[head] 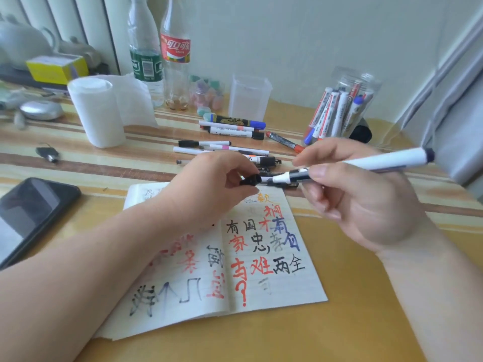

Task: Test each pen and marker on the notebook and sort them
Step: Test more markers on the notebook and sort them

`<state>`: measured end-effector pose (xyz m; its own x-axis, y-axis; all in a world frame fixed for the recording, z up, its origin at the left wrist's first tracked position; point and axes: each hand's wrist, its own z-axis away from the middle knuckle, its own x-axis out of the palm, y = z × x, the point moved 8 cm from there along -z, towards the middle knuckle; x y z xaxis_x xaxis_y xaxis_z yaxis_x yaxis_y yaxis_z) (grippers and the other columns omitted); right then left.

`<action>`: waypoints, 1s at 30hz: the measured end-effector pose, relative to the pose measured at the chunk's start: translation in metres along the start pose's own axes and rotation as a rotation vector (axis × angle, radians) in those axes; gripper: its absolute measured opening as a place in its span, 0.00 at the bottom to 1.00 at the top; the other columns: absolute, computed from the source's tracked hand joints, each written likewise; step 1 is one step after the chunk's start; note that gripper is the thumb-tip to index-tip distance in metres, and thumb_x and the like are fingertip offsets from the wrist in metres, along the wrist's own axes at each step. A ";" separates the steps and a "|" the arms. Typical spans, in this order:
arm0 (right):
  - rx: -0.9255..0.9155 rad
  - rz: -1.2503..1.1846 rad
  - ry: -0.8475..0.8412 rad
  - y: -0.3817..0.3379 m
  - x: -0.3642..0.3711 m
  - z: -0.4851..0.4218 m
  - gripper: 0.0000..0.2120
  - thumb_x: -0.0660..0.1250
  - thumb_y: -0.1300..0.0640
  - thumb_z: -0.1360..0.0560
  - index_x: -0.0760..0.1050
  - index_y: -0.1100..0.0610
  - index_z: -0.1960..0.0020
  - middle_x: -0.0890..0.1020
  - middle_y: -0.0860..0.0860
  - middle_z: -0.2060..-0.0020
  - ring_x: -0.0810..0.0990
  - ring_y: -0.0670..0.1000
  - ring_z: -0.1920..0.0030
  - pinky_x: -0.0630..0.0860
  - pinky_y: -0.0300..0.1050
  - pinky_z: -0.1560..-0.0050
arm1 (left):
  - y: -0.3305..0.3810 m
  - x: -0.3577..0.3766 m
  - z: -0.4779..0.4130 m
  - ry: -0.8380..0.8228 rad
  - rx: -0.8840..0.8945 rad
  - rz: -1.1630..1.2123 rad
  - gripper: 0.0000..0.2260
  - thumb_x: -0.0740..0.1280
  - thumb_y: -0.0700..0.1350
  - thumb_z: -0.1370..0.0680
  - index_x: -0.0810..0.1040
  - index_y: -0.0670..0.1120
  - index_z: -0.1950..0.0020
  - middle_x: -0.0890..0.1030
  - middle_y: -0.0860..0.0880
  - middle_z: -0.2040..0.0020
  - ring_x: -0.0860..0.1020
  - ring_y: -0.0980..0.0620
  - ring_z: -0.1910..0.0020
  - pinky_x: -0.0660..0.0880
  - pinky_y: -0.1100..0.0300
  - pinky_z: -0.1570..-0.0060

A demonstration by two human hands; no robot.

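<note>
My table (339, 322) is yellow with brown stripes. My open notebook (261, 283) lies at the bottom middle. A black phone (31, 212) lies at the left. A white paper roll (98, 113) and a red-label bottle (175, 56) stand at the upper left. Loose markers (230, 129) lie in the middle. A clear jar (345, 108) of markers is at the upper right.
</note>
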<state>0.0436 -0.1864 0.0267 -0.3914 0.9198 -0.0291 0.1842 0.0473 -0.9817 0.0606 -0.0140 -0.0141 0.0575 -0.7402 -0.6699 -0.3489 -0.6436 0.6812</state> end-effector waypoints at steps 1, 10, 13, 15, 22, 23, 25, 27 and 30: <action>0.000 0.024 0.040 -0.003 -0.003 -0.011 0.04 0.68 0.63 0.32 0.79 0.59 0.58 0.72 0.56 0.75 0.65 0.52 0.74 0.59 0.37 0.76 | 0.000 -0.002 0.000 0.009 -0.012 0.018 0.10 0.76 0.50 0.26 0.78 0.63 0.52 0.81 0.62 0.59 0.79 0.64 0.57 0.77 0.66 0.53; -0.063 0.023 0.212 0.017 -0.014 -0.047 0.06 0.65 0.65 0.33 0.76 0.57 0.66 0.64 0.54 0.78 0.59 0.49 0.76 0.58 0.35 0.74 | 0.004 -0.011 -0.005 0.032 -0.017 0.076 0.09 0.75 0.50 0.25 0.80 0.62 0.50 0.82 0.63 0.57 0.80 0.64 0.56 0.78 0.63 0.50; -0.065 0.065 0.165 0.024 -0.005 -0.050 0.05 0.65 0.65 0.32 0.76 0.58 0.64 0.67 0.56 0.77 0.62 0.51 0.76 0.60 0.36 0.75 | 0.003 -0.008 -0.005 0.035 0.020 0.070 0.09 0.75 0.50 0.24 0.83 0.56 0.45 0.82 0.62 0.54 0.80 0.61 0.54 0.77 0.61 0.49; -0.065 0.075 0.140 0.029 -0.005 -0.046 0.03 0.67 0.64 0.30 0.76 0.59 0.63 0.69 0.57 0.76 0.64 0.52 0.76 0.61 0.36 0.76 | 0.004 -0.003 -0.004 0.029 0.045 0.074 0.09 0.74 0.50 0.24 0.84 0.54 0.44 0.82 0.60 0.53 0.80 0.59 0.54 0.77 0.59 0.49; 0.009 0.129 0.026 0.039 -0.005 -0.038 0.06 0.75 0.63 0.26 0.79 0.65 0.55 0.81 0.60 0.69 0.78 0.56 0.71 0.76 0.44 0.75 | -0.001 -0.004 -0.005 0.059 0.043 0.037 0.07 0.75 0.50 0.25 0.86 0.53 0.48 0.81 0.59 0.59 0.80 0.57 0.58 0.75 0.60 0.55; 0.025 0.112 0.037 0.041 -0.004 -0.037 0.05 0.73 0.64 0.26 0.79 0.65 0.56 0.81 0.59 0.70 0.78 0.55 0.72 0.77 0.45 0.74 | 0.000 -0.005 -0.004 0.077 0.049 0.029 0.06 0.76 0.49 0.26 0.86 0.52 0.49 0.81 0.58 0.60 0.79 0.56 0.58 0.74 0.60 0.56; 0.036 0.094 0.086 0.044 -0.004 -0.038 0.07 0.71 0.64 0.24 0.78 0.65 0.59 0.79 0.59 0.71 0.77 0.55 0.74 0.78 0.47 0.74 | 0.004 -0.005 -0.002 0.127 0.077 0.008 0.06 0.77 0.47 0.26 0.86 0.50 0.51 0.81 0.56 0.61 0.79 0.55 0.60 0.74 0.58 0.57; 0.040 0.096 0.151 0.047 -0.004 -0.039 0.15 0.71 0.60 0.23 0.77 0.63 0.67 0.77 0.59 0.74 0.75 0.56 0.76 0.75 0.45 0.76 | 0.009 -0.005 0.000 0.186 0.100 -0.009 0.05 0.77 0.46 0.26 0.86 0.48 0.53 0.80 0.54 0.62 0.78 0.54 0.62 0.75 0.55 0.57; 0.058 0.115 0.245 0.052 -0.006 -0.039 0.20 0.72 0.58 0.22 0.75 0.61 0.71 0.75 0.58 0.76 0.73 0.54 0.78 0.72 0.42 0.78 | 0.011 -0.006 0.002 0.243 0.077 -0.028 0.05 0.77 0.46 0.26 0.85 0.47 0.54 0.80 0.53 0.63 0.78 0.53 0.63 0.74 0.55 0.58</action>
<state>0.0909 -0.1740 -0.0164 -0.1396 0.9850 -0.1014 0.1603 -0.0786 -0.9839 0.0548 -0.0160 -0.0029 0.2885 -0.7531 -0.5913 -0.4140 -0.6550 0.6322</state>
